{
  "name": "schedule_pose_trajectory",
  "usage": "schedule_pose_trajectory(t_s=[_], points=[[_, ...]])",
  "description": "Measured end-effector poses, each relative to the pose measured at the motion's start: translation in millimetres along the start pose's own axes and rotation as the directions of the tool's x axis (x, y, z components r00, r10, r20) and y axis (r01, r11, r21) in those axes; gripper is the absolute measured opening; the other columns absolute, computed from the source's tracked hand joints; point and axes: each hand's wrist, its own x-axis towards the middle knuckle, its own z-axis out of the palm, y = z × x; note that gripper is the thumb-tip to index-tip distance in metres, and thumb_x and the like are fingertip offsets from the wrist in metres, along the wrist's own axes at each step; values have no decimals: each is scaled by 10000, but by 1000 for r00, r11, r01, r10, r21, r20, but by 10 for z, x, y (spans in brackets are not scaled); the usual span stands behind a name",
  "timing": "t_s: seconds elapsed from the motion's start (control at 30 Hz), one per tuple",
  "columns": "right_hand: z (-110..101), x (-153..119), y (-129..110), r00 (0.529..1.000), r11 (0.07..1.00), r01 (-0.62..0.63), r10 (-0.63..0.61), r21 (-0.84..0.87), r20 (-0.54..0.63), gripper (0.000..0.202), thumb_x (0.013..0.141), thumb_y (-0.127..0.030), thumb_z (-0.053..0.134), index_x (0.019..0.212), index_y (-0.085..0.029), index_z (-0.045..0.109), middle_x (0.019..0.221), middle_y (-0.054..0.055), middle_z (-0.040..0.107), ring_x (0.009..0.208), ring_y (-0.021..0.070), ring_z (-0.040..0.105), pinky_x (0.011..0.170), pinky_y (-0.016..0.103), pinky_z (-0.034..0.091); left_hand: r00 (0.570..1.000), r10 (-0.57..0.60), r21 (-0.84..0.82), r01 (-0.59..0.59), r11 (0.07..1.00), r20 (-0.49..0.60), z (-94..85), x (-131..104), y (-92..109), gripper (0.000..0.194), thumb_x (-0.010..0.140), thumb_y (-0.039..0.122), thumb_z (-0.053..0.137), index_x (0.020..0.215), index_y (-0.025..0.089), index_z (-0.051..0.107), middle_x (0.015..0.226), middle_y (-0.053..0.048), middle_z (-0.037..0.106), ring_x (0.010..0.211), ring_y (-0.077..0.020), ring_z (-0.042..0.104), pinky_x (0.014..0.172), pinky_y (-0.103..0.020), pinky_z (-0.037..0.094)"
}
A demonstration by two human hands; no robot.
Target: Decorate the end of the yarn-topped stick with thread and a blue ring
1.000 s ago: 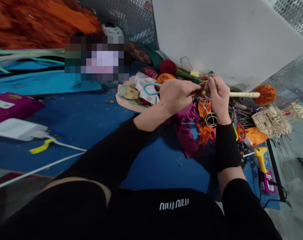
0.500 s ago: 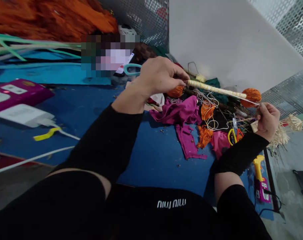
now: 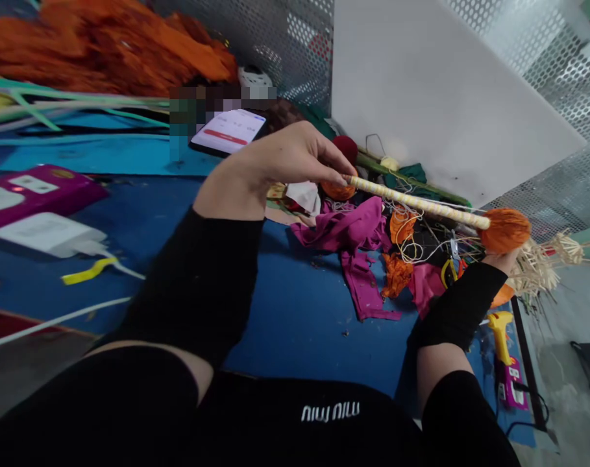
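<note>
one wrapped stick (image 3: 416, 202); by its ends, two hands (image 3: 295, 152) and two orange balls (image 3: 507, 230); above its left end, one dark red ball (image 3: 346, 149); left of it, one phone (image 3: 232, 132), one white charger (image 3: 49, 234) and one purple power strip (image 3: 75, 191); below its right end, one yellow glue gun (image 3: 502, 335) and another purple power strip (image 3: 513, 388).

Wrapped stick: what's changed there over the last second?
The right hand has left the left end of the wrapped stick and moved right; it is now mostly hidden behind the orange ball. The ball end has dipped lower. The left hand still pinches the left end. The glue gun and purple cloth stay on the table.
</note>
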Motion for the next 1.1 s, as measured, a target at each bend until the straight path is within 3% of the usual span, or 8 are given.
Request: schedule_pose_trajectory(t_s=[0.13,0.3,0.43,0.6,0.77,0.87,0.97,1.1], points=[[209,-18,-54,994,960,-27,-4,-280,-107,169,839,-348,649,764,-205,603,809,45,639,789,216,657,676,356,565,999,29,-158,-32,987,-21,166,55,33,329,695,344,821,984,194,867,779,-54,783,794,-217,737,763,-330,599],[487,-263,-397,897,724,300,-436,-621,-76,238,876,-272,646,1066,-152,723,1262,187,691,1201,305,655,1081,502,503,989,-20,-376,-38,926,-149,433,89,170,272,751,188,790,1011,148,856,719,-71,756,582,-138,633,606,-312,540],[985,-703,-572,786,774,605,-542,-189,298,279,968,-398,556,1114,-215,708,1165,92,754,1126,224,693,1072,474,530,980,-8,-444,-82,892,-197,531,68,264,216,788,168,803,997,139,848,636,-42,705,557,-118,594,607,-312,534],[1519,-1233,-568,629,865,459,-478,203,613,268,926,-478,645,1025,-231,670,1009,44,739,945,180,681,944,395,572,982,-29,-488,-66,870,-185,566,83,316,131,797,131,804,922,147,839,613,-15,680,494,-69,520,580,-280,504],[1431,-1373,-671,712,814,513,-581,273,394,381,994,-485,567,720,-230,637,845,16,610,908,162,612,946,384,536,981,-68,-540,-43,841,-183,590,119,320,121,801,87,783,907,138,812,611,3,666,451,-37,454,506,-233,440],[1433,-1416,-700,657,674,546,-713,498,244,366,1012,-469,551,748,-242,665,1020,41,635,1130,191,632,1073,438,498,980,-56,-566,-63,822,-190,661,160,284,107,799,59,761,867,129,804,636,-8,689,482,-51,491,539,-244,463],[1533,-1471,-671,629,635,462,-727,619,277,451,1033,-541,479,715,-242,595,779,8,588,869,173,654,926,424,554,976,14,-547,-135,826,-219,781,228,215,140,784,44,738,882,117,805,700,-30,735,584,-84,590,627,-248,510],[1567,-1537,-672,724,721,460,-642,518,252,532,1026,-598,465,639,-232,463,596,-42,390,606,122,479,670,316,483,956,51,-383,-164,909,-288,934,293,127,203,743,89,748,932,118,815,794,-48,788,709,-125,683,696,-240,528]])
